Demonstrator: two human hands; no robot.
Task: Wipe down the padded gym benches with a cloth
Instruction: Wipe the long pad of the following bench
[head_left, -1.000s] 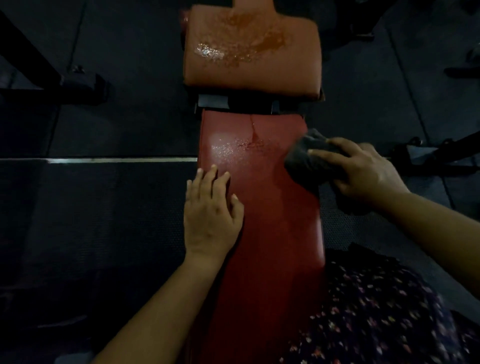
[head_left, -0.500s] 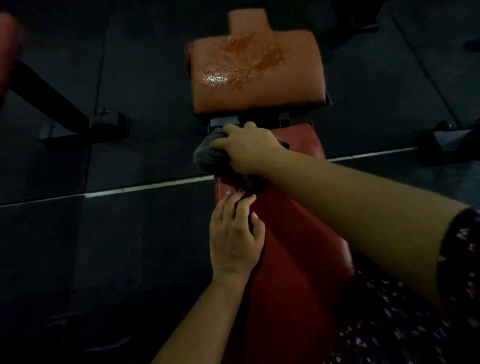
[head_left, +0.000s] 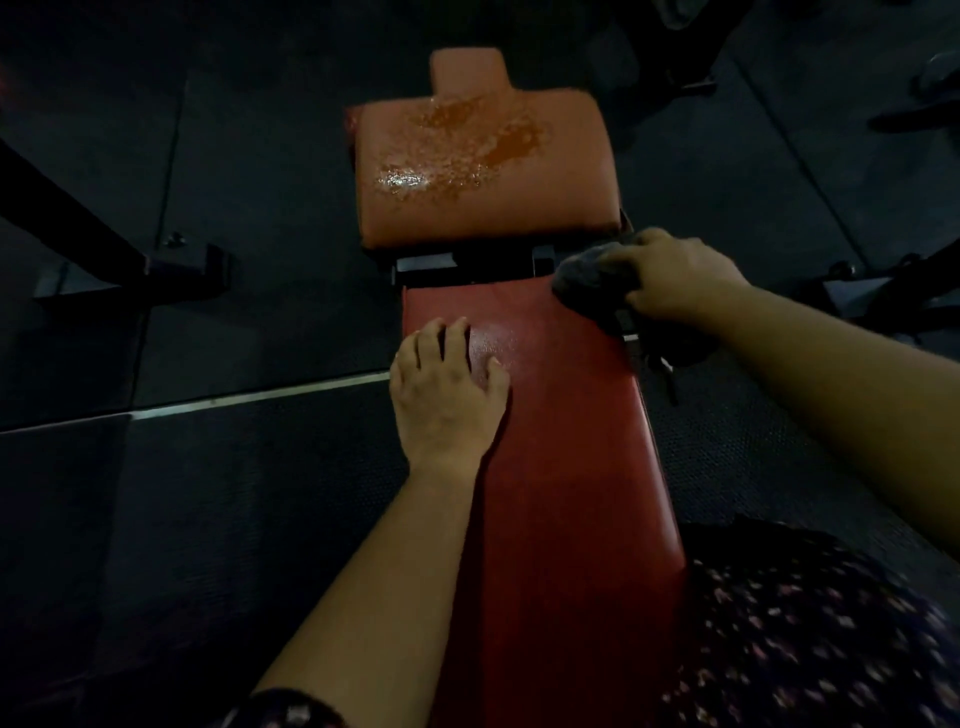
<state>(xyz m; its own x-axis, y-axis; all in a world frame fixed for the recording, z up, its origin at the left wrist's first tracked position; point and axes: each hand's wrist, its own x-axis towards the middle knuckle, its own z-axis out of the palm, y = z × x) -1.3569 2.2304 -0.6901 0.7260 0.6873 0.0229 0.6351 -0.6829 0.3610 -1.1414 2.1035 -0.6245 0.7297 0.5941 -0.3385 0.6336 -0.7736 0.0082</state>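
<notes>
Curls the right hand (head_left: 685, 280) round the bunched cloth (head_left: 584, 278) at the far right corner of the bench (head_left: 566, 457) to wipe there, apparently bracing with the left hand (head_left: 447, 397) flat, fingers straight and empty, by the left edge.

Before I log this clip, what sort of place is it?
Most likely a gym: a red padded bench with a separate orange pad, dark textured floor mats, and black metal equipment frames beside it.

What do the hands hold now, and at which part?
The right hand grips the dark cloth round its bunched upper part; the rest hangs beside the red bench pad. The left hand rests flat on that pad, holding nothing.
</notes>
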